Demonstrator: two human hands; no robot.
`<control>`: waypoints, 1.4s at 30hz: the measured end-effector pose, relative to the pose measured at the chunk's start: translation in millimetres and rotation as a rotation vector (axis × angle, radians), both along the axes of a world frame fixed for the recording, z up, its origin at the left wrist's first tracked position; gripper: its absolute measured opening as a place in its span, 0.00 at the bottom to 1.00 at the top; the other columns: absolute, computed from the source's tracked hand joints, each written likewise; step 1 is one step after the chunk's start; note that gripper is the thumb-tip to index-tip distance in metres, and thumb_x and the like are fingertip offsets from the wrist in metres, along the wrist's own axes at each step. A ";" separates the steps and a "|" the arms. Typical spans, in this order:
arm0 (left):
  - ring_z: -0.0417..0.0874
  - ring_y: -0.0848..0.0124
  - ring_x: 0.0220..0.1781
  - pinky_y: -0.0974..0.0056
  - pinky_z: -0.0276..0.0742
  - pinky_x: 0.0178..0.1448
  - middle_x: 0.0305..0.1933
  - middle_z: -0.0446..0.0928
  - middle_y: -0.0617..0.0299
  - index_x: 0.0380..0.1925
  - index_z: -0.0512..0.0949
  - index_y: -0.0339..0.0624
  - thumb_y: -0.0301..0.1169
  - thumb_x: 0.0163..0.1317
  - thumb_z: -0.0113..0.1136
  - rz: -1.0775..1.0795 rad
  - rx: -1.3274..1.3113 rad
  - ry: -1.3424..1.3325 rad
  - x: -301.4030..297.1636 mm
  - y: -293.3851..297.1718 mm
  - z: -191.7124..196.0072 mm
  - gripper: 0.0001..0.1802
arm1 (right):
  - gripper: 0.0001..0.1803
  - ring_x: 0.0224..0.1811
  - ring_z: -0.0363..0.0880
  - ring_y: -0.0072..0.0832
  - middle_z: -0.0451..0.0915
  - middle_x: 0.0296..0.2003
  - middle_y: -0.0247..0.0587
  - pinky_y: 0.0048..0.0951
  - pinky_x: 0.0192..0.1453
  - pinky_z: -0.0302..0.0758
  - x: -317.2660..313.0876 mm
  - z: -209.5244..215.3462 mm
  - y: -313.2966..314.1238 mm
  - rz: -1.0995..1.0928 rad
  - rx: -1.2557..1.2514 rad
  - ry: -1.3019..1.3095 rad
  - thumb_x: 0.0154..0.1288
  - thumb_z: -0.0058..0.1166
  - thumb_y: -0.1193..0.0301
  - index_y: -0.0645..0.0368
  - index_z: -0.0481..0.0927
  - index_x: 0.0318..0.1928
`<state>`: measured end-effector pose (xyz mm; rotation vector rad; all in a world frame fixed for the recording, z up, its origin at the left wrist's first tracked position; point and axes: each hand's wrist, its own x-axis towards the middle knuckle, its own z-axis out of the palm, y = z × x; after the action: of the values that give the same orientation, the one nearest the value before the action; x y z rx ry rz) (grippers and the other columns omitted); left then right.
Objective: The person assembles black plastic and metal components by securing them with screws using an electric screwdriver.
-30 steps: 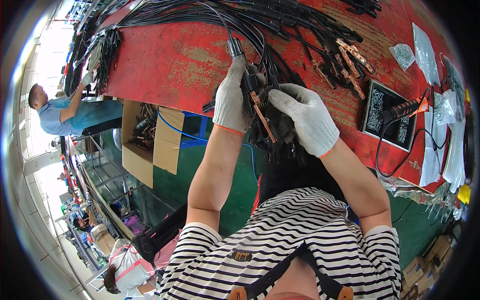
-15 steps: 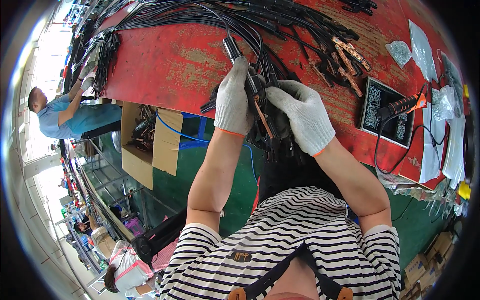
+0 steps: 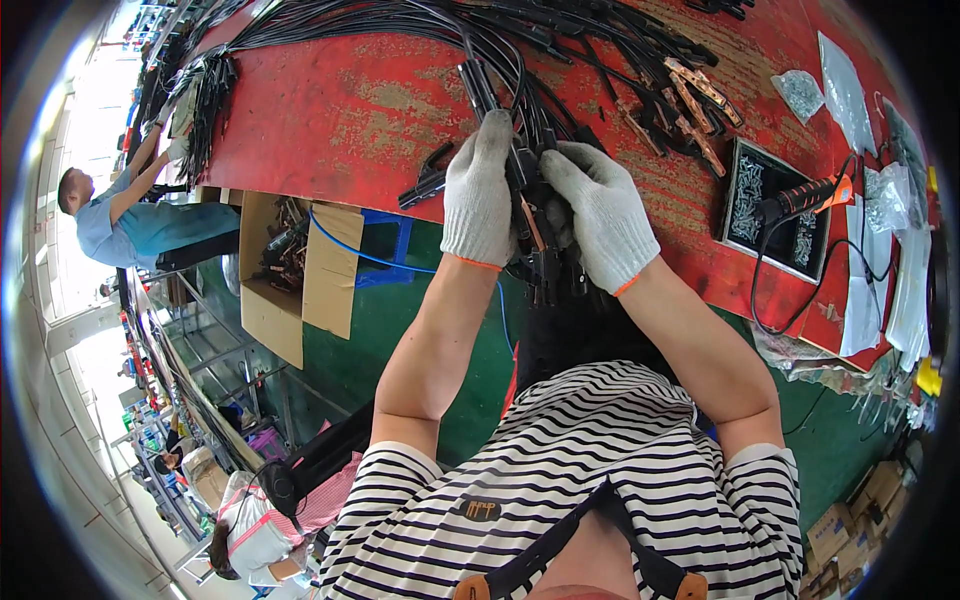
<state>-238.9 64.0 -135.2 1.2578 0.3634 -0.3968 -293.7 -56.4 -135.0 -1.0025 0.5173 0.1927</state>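
Observation:
Both my hands wear white knitted gloves and are closed round a bundle of black cable ends [image 3: 540, 270] at the table's near edge. My left hand [image 3: 478, 195] grips the bundle from its left side, its thumb lying along a black housing [image 3: 479, 86]. On the other side, my right hand [image 3: 603, 205] has thumb and fingers bent against the black pieces. A copper-coloured strip [image 3: 534, 222] shows between the hands. Black cables [image 3: 340, 22] run from the bundle over the table's far side. My gloves hide part of the pieces.
On the worn red table [image 3: 300, 120] lie copper-faced clamps [image 3: 690, 95], and a black screw tray [image 3: 728, 205] with an orange-black power screwdriver [image 3: 812, 205] across it. Plastic bags [image 3: 798, 95] lie at right. An open cardboard box [image 3: 330, 300] of parts and a co-worker [image 3: 120, 220] are left.
My left hand has moved slightly right, closer to my right hand, which has shifted slightly left. The bundle remains held, now more upright. The co-worker's hands have moved slightly.

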 end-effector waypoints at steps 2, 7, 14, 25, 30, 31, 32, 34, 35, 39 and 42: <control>0.78 0.77 0.27 0.67 0.76 0.31 0.30 0.77 0.66 0.43 0.79 0.38 0.48 0.78 0.58 -0.009 0.034 -0.039 0.2 2.0 -2.3 0.21 | 0.16 0.23 0.75 0.17 0.82 0.31 0.34 0.23 0.25 0.71 -0.5 3.5 1.3 -0.023 -0.117 -0.022 0.78 0.58 0.66 0.67 0.82 0.56; 0.81 0.72 0.24 0.65 0.79 0.26 0.30 0.79 0.64 0.42 0.79 0.42 0.52 0.78 0.57 -0.087 0.068 -0.071 4.4 6.2 4.5 0.22 | 0.17 0.24 0.77 0.18 0.82 0.32 0.36 0.24 0.25 0.72 2.9 3.6 3.3 -0.059 -0.132 -0.073 0.77 0.58 0.66 0.67 0.81 0.56; 0.77 0.77 0.29 0.68 0.75 0.33 0.31 0.76 0.67 0.41 0.78 0.40 0.51 0.77 0.58 -0.035 0.034 -0.068 -2.6 3.7 7.5 0.22 | 0.18 0.24 0.77 0.18 0.82 0.33 0.33 0.22 0.26 0.73 8.6 5.9 5.9 -0.061 -0.053 -0.037 0.78 0.57 0.65 0.64 0.79 0.59; 0.78 0.76 0.27 0.68 0.75 0.29 0.32 0.78 0.66 0.42 0.79 0.41 0.54 0.77 0.58 -0.016 -0.023 -0.184 -15.7 10.0 -6.8 0.25 | 0.17 0.25 0.79 0.20 0.83 0.32 0.37 0.25 0.25 0.74 6.7 2.8 4.6 -0.076 -0.068 -0.108 0.76 0.59 0.66 0.67 0.82 0.54; 0.81 0.71 0.25 0.65 0.79 0.28 0.34 0.81 0.60 0.50 0.79 0.39 0.55 0.78 0.57 -0.047 -0.188 -0.242 -18.5 16.8 -5.1 0.27 | 0.16 0.24 0.79 0.21 0.83 0.30 0.37 0.27 0.26 0.75 4.4 20.4 5.9 -0.031 -0.050 -0.138 0.74 0.61 0.66 0.68 0.82 0.52; 0.81 0.71 0.25 0.65 0.79 0.28 0.34 0.81 0.60 0.50 0.79 0.39 0.55 0.78 0.57 -0.052 -0.185 -0.240 -19.6 15.0 -4.7 0.27 | 0.16 0.24 0.79 0.21 0.83 0.30 0.37 0.27 0.26 0.75 3.8 16.3 8.6 -0.036 -0.048 -0.137 0.74 0.61 0.66 0.68 0.82 0.52; 0.81 0.71 0.24 0.65 0.78 0.27 0.34 0.81 0.60 0.50 0.78 0.39 0.55 0.78 0.57 0.005 -0.178 -0.225 -20.6 10.4 -3.7 0.27 | 0.17 0.26 0.81 0.22 0.84 0.30 0.39 0.27 0.29 0.76 3.8 11.2 11.4 -0.066 -0.113 -0.173 0.73 0.61 0.66 0.69 0.82 0.51; 0.81 0.71 0.23 0.65 0.77 0.26 0.33 0.81 0.60 0.49 0.78 0.39 0.55 0.77 0.57 0.059 -0.171 -0.211 -20.0 6.0 -3.0 0.27 | 0.17 0.31 0.84 0.24 0.85 0.32 0.42 0.27 0.36 0.79 3.4 0.4 14.1 -0.107 -0.253 -0.238 0.73 0.61 0.65 0.69 0.82 0.50; 0.80 0.71 0.23 0.65 0.77 0.25 0.33 0.81 0.61 0.49 0.78 0.40 0.55 0.77 0.57 0.063 -0.181 -0.184 -20.2 6.2 -4.5 0.26 | 0.17 0.31 0.84 0.24 0.85 0.32 0.42 0.27 0.36 0.79 3.3 -2.8 13.9 -0.105 -0.252 -0.236 0.73 0.61 0.65 0.69 0.82 0.50; 0.79 0.71 0.22 0.66 0.75 0.24 0.31 0.80 0.62 0.48 0.78 0.41 0.55 0.78 0.56 0.101 -0.229 -0.172 -20.3 -0.7 -3.9 0.25 | 0.16 0.29 0.81 0.22 0.85 0.30 0.41 0.27 0.34 0.78 2.9 8.5 7.7 -0.075 -0.241 -0.207 0.73 0.61 0.65 0.68 0.83 0.49; 0.79 0.72 0.22 0.67 0.74 0.24 0.31 0.79 0.62 0.49 0.78 0.41 0.55 0.78 0.56 0.085 -0.227 -0.209 -21.3 2.5 -4.7 0.26 | 0.16 0.27 0.80 0.21 0.84 0.30 0.40 0.27 0.32 0.76 5.2 16.9 6.8 -0.044 -0.113 -0.120 0.73 0.60 0.65 0.68 0.83 0.49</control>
<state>-260.1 66.4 -139.9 1.0468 0.1868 -0.2236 -288.6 -49.6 -118.1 -1.1043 0.4442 0.0638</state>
